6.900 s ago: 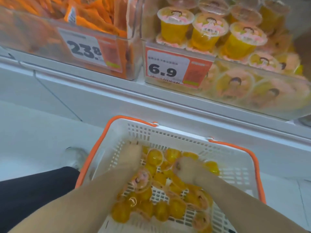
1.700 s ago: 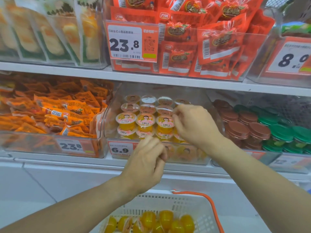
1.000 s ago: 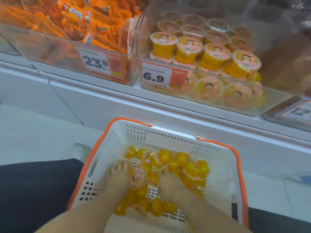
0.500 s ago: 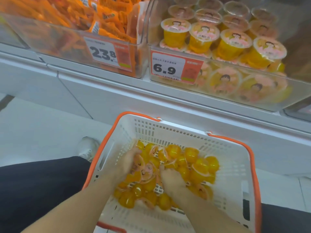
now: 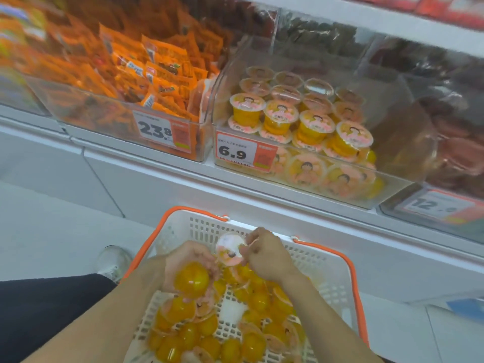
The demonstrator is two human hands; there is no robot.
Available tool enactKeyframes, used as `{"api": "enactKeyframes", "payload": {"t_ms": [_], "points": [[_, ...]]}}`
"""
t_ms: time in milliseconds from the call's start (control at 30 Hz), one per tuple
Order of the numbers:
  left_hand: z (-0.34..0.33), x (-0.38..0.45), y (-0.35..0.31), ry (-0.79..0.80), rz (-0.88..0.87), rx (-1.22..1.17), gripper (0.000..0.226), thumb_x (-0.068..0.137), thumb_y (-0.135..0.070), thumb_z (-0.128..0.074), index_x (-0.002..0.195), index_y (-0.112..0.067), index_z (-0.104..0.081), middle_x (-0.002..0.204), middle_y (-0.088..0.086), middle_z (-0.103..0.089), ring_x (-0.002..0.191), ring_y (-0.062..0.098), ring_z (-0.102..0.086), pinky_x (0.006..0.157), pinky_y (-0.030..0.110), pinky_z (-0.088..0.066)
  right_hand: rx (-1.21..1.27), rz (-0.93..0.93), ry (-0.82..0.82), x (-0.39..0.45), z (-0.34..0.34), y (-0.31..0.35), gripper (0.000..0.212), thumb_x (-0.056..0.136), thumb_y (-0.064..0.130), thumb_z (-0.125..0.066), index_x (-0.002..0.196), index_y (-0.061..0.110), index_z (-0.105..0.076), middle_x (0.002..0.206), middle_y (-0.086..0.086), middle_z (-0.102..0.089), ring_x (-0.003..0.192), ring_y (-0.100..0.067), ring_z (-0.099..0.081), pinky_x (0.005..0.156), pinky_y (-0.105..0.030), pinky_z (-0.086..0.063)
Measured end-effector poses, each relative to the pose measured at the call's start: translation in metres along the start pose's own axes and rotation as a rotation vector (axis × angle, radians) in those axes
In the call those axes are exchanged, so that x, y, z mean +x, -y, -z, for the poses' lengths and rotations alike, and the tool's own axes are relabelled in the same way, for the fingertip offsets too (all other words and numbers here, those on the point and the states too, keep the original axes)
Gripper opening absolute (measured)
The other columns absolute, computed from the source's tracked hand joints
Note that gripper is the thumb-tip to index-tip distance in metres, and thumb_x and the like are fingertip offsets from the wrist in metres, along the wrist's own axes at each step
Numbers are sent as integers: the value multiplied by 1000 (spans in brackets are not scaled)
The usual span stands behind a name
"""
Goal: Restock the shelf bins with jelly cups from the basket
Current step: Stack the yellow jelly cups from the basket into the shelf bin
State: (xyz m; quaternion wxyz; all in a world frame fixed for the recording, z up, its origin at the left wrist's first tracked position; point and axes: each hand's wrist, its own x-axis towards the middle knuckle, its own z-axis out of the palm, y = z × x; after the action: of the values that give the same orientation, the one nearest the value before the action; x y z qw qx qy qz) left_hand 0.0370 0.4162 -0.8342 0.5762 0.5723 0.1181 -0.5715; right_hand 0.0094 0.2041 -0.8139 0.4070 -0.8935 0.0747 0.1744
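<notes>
At the upper left of the frame my view catches a clear bin of orange snack packets [image 5: 157, 74] with a 23.8 price tag [image 5: 155, 131] on its front wall. Below it, at lower left, my dark trouser leg [image 5: 47, 310] fills the corner, with a pale shoe [image 5: 114, 259] on the floor just beside the basket. My left hand [image 5: 188, 265] is in the lower middle, inside the white basket [image 5: 335, 284] with orange rim, and it is curled around a yellow jelly cup [image 5: 192, 280], bottom turned toward me. Just to the right, my right hand [image 5: 264, 251] is closed in a pinch on a second cup [image 5: 230, 248], whose pink printed lid faces up; the two hands are near each other above the heap. Loose jelly cups [image 5: 235, 331] cover most of the basket floor, lying on their sides and upside down, with a bare patch of white grid in the middle. Above, in the upper middle, the clear shelf bin [image 5: 392, 189] marked 6.9 [image 5: 233, 153] holds stacked jelly cups [image 5: 301, 119] standing upright in rows, with more lying behind its front wall. At the far right sits another bin of dark goods, too blurred to identify, with a price tag [image 5: 434, 205] starting 12.
</notes>
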Motion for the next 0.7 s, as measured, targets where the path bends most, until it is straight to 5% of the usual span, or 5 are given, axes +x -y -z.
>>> {"api": "enactKeyframes", "payload": {"t_ms": [167,333,533,600,700], "points": [[-33,-34,-43,-118,-144,152,50,82,-53,-67,96,-5,-72,73,7,-68,56,20,-60,54,28,-44,296,4,-152,-22,48,25,11,95,15,-62,99,16,-51,68,-1,-74,57,-13,-58,64,-39,-52],[-66,-59,-86,-30,-395,134,53,81,-60,-69,107,-14,-70,84,22,-66,65,29,-60,60,33,-47,87,200,-103,-56,102,47,8,99,20,-57,104,26,-55,61,10,-65,66,-4,-62,67,-31,-50],[-123,-64,-112,-13,-567,-38,40,86,-50,-60,88,-13,-77,80,19,-67,62,28,-61,54,31,-48,168,314,-487,-85,120,66,12,95,44,-57,105,38,-60,75,5,-67,71,-7,-63,67,-35,-54],[-139,-59,-118,-15,-685,-197,44,90,-46,-59,110,-10,-74,105,24,-69,88,37,-67,75,44,-53,282,335,-546,-93,122,71,25,88,51,-61,107,36,-59,77,5,-67,72,-7,-64,66,-30,-53],[-167,-61,-126,20,-772,-296,50,97,-43,-51,128,-7,-64,131,28,-60,127,45,-53,110,58,-34,394,392,-634,-106,126,73,32,81,53,-64,107,36,-60,76,3,-67,70,-12,-64,64,-29,-53]]}}
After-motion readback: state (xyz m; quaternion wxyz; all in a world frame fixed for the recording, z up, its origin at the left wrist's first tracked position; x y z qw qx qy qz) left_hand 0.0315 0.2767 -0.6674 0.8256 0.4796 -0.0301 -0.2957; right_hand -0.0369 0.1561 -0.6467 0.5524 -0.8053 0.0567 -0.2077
